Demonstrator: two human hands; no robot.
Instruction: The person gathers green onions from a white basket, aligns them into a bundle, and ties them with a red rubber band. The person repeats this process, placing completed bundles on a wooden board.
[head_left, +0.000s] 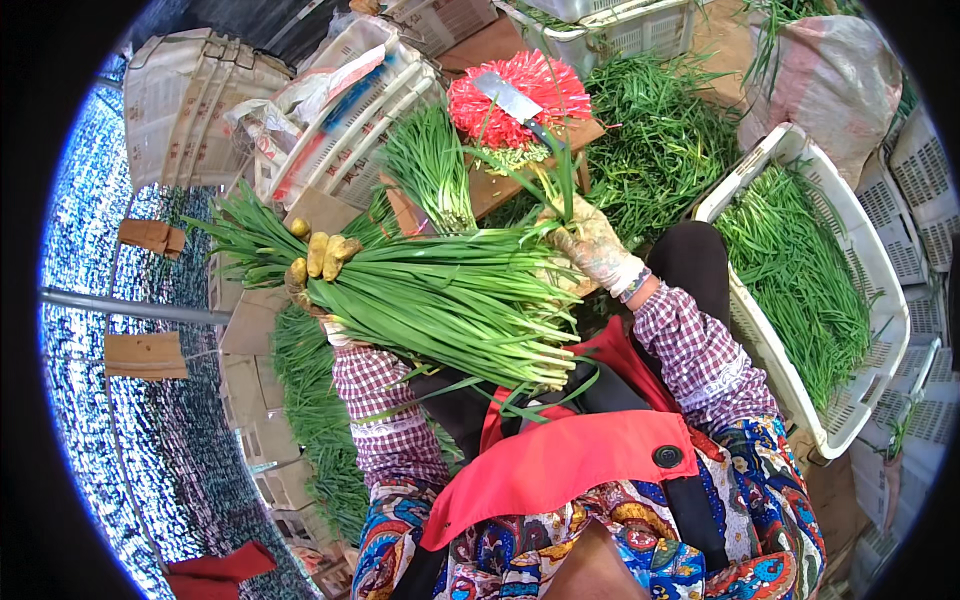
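Note:
A large bunch of garlic chives (442, 289) lies across the front of me, leaf tips to the left and pale stem ends to the right. My left hand (324, 256), in a glove with yellowish fingertips, is wrapped around its leafy part. Beside the stem ends, my gloved right hand (596, 244) grips a few loose chive blades (564, 184) that stick up past its fingers. Behind the bunch, a smaller bundle of chives (431, 165) rests on a small wooden stool (491, 191). On that stool, a cleaver (508, 97) lies over a heap of red plastic ties (472, 112).
Loose chives (652, 142) are piled beyond my right hand, with more greens (322, 420) at my left. A white plastic crate (896, 300) of chives stands at my right. Stacked crates (345, 142) rise at the back left. A whitish sack (832, 82) sits at the back right.

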